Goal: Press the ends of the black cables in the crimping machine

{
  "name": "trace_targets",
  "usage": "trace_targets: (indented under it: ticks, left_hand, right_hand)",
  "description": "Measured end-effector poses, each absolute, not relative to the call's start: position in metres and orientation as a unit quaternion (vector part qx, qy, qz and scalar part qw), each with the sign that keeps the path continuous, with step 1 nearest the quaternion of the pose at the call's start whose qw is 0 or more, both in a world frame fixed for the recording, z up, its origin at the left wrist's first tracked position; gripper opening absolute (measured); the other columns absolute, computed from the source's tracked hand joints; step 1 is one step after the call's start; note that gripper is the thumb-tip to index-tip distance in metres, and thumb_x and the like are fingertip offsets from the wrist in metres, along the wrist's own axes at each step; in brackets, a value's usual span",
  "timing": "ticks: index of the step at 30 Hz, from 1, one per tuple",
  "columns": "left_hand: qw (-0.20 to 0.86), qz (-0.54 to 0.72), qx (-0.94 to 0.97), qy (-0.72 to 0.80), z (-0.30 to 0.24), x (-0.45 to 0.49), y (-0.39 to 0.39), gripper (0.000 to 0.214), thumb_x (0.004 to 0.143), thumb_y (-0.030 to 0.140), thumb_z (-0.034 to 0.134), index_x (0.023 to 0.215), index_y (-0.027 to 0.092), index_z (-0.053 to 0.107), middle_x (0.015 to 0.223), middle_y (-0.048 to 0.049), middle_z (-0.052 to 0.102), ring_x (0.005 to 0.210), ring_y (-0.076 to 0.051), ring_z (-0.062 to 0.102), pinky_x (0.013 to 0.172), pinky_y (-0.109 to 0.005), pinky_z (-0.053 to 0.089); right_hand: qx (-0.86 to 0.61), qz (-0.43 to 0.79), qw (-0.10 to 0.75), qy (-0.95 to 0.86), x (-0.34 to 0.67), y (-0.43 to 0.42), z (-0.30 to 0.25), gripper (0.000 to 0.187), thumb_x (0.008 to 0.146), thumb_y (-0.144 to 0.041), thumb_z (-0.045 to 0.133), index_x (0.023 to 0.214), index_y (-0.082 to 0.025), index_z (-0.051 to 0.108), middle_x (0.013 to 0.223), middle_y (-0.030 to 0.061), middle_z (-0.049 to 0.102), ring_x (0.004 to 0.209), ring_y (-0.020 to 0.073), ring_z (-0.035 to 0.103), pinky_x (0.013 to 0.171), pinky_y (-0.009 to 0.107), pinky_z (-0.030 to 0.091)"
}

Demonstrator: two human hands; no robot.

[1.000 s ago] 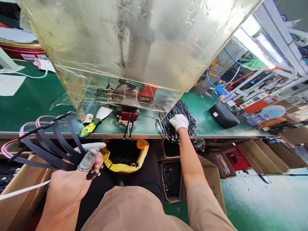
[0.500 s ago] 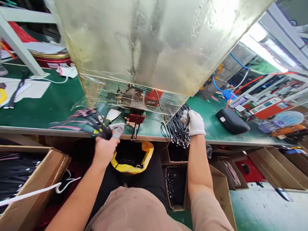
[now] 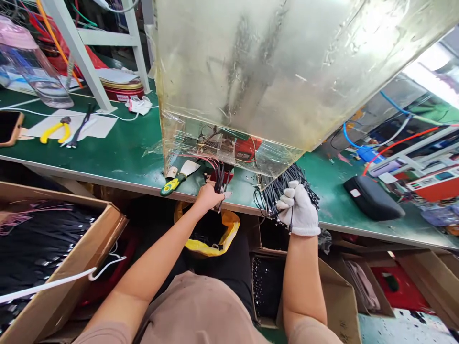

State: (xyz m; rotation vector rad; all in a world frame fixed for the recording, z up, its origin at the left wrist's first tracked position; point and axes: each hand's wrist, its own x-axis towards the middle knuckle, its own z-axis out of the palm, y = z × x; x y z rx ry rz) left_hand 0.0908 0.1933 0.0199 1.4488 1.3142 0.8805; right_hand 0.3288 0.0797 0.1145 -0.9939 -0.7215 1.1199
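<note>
- The pile of thin black cables [image 3: 272, 193] lies on the near edge of the green bench [image 3: 125, 157], right of the middle. As a mass it looks limp and tangle-prone; each strand is probably light and springy, best taken singly near its tipped near end.
- The bundle of black straps [image 3: 220, 174], with pink wires [image 3: 211, 161] fanning to the far left, is at the middle of the near edge. It looks light and bendy, the wires likely the fragile part, so the flat black part suits a grip best.
- The gloved right hand [image 3: 300, 209] sits at the near side of the pile, fingers curled around a single thin black lead [image 3: 291, 220] that hangs below them; the smooth jacket may slide against the cloth.
- The bare-palmed left hand [image 3: 210, 197] is wrapped around the bundle.
- Hidden: the clouded plastic guard [image 3: 233, 81] blurs the machine parts at the far side.
- The right hand covers part of the pile.
- The bundle overlaps the red block [image 3: 228, 177]; whether they touch I cannot tell.
- The left fingertips and strap ends are small and perhaps slightly blurred, so their exact hold is uncertain.
</note>
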Motion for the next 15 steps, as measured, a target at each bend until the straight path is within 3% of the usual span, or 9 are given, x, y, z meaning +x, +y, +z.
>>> trace_targets:
  ticks: [4,8,15]
  left_hand:
    - [0.524,0.340,0.605,0.493,0.021,0.083,0.176,0.025,0.068,0.044,0.077,0.068,0.020,0.072,0.070,-0.0057,0.075,0.072,-0.026,0.068,0.066,-0.033,0.049]
    - [0.569,0.343,0.610,0.432,0.028,0.079,0.156,0.042,0.081,0.054,0.060,0.061,0.019,0.072,0.070,-0.0084,0.076,0.066,-0.021,0.064,0.068,-0.031,0.050]
    - [0.596,0.371,0.575,0.420,0.031,0.083,0.144,0.055,0.087,0.062,0.056,0.056,0.018,0.068,0.062,-0.0093,0.072,0.054,-0.016,0.056,0.056,-0.028,0.046]
  right_hand:
    - [-0.434,0.485,0.687,-0.324,0.322,0.072,0.116,0.039,0.078,-0.049,0.087,0.093,-0.028,0.059,0.068,-0.0082,0.047,0.051,0.0068,0.041,0.049,0.018,0.043]
    - [-0.438,0.472,0.682,-0.348,0.314,0.067,0.117,0.034,0.083,-0.049,0.082,0.093,-0.028,0.058,0.072,-0.0057,0.046,0.056,0.0104,0.045,0.055,0.025,0.048]
    - [-0.418,0.493,0.661,-0.382,0.296,0.060,0.130,0.033,0.082,-0.042,0.082,0.092,-0.027,0.054,0.077,-0.0034,0.043,0.064,0.0137,0.048,0.065,0.031,0.052]
